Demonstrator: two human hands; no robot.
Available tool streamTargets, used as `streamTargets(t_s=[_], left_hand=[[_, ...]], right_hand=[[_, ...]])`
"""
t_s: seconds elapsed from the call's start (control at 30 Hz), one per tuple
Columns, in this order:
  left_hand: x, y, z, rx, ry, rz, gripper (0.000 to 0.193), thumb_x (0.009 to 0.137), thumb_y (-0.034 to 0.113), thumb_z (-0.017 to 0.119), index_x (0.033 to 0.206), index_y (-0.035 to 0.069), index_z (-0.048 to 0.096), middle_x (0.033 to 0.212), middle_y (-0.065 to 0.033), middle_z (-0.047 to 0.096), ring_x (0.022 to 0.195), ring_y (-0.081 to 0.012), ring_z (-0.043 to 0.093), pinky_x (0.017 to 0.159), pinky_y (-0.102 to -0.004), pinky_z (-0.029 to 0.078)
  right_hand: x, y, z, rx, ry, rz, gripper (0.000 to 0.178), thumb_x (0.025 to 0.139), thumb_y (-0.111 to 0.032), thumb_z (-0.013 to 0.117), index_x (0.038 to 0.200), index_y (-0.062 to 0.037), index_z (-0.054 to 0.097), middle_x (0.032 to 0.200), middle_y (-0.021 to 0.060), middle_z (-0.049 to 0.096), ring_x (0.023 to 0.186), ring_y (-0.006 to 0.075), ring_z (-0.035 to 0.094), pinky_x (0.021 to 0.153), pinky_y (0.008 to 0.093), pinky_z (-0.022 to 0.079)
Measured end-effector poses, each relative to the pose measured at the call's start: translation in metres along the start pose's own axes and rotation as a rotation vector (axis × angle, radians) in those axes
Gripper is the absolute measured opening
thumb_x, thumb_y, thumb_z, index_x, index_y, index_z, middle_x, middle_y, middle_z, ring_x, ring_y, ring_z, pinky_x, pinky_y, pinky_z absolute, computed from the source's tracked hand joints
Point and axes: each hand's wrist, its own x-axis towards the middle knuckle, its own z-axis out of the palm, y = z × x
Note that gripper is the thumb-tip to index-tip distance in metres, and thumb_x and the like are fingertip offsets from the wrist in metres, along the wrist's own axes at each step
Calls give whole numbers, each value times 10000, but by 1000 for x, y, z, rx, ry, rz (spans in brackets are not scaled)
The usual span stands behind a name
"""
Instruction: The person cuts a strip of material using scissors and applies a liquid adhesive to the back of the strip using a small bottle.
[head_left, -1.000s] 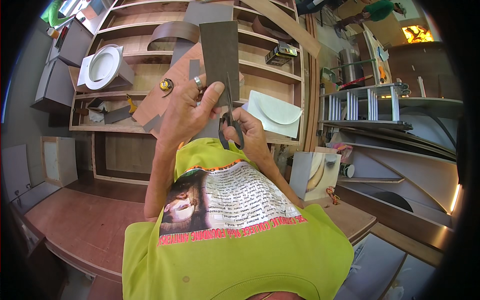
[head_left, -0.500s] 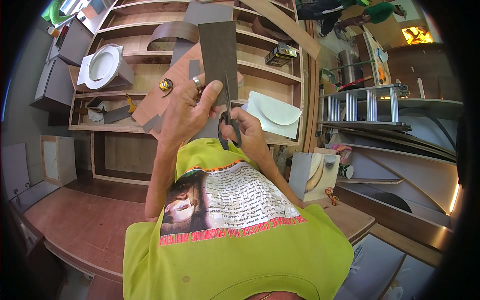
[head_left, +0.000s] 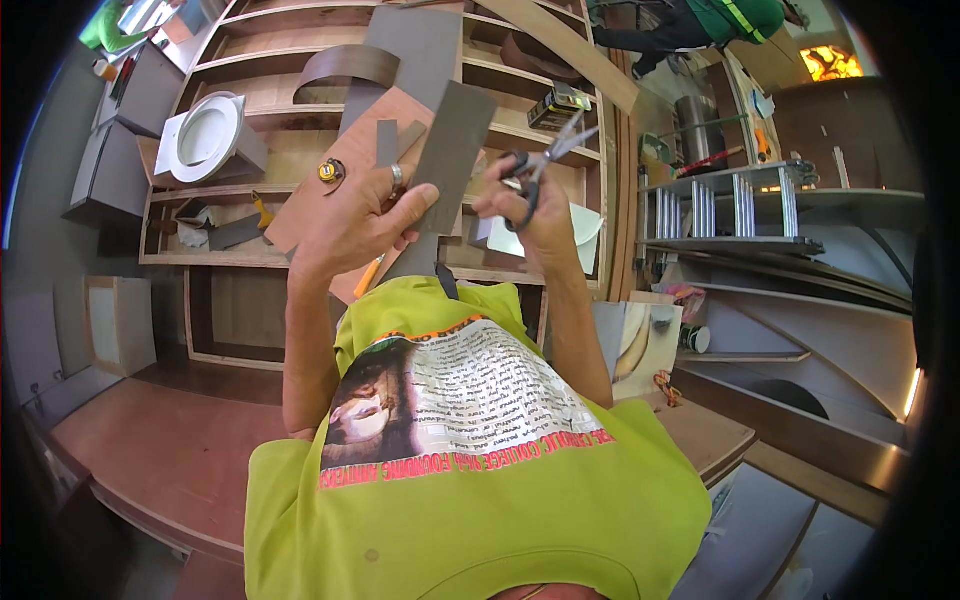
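My left hand (head_left: 360, 225) pinches the lower left edge of a dark grey-brown laminate strip (head_left: 455, 145), thumb on top. The strip tilts with its upper end to the right. Off to the strip's right, my right hand (head_left: 545, 220) holds black-handled scissors (head_left: 547, 157) by the finger loops. Their blades are spread, point up and away from me, and touch nothing. Below my hands lie a reddish-brown board (head_left: 300, 205) and a longer grey sheet (head_left: 400, 45). Small grey offcuts (head_left: 387, 142) rest near my left fingers.
A wooden frame with compartments (head_left: 275, 112) spans the work area. On it are a tape measure (head_left: 330, 172), a curved brown strip (head_left: 345, 66), a white ring-shaped piece (head_left: 207, 137) and a box (head_left: 556, 107). A ladder (head_left: 730, 245) lies right; a person in green (head_left: 725, 22) is beyond.
The scissors have moved from the strip's edge out to the right, blades spreading. The strip has dropped lower and tipped rightward. The person at upper right has shifted.
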Motion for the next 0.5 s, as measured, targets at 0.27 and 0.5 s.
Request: streamTargets(t_s=[0.27, 0.5], left_hand=[[1, 2, 11, -156, 129, 137, 286, 914, 259, 696, 899, -20, 640, 724, -14, 629, 644, -69, 571, 588, -218, 453], [7, -11, 35, -446, 282, 205, 214, 944, 183, 648, 971, -29, 656, 801, -35, 667, 719, -80, 604, 653, -232, 482]], right_hand=[[10, 12, 35, 111, 183, -213, 425, 789, 60, 742, 1096, -57, 471, 932, 56, 572, 789, 142, 627, 704, 268, 543], [10, 15, 54, 189, 183, -238, 344, 848, -2, 720, 1076, -37, 465, 933, 52, 550, 808, 137, 621, 727, 269, 542]])
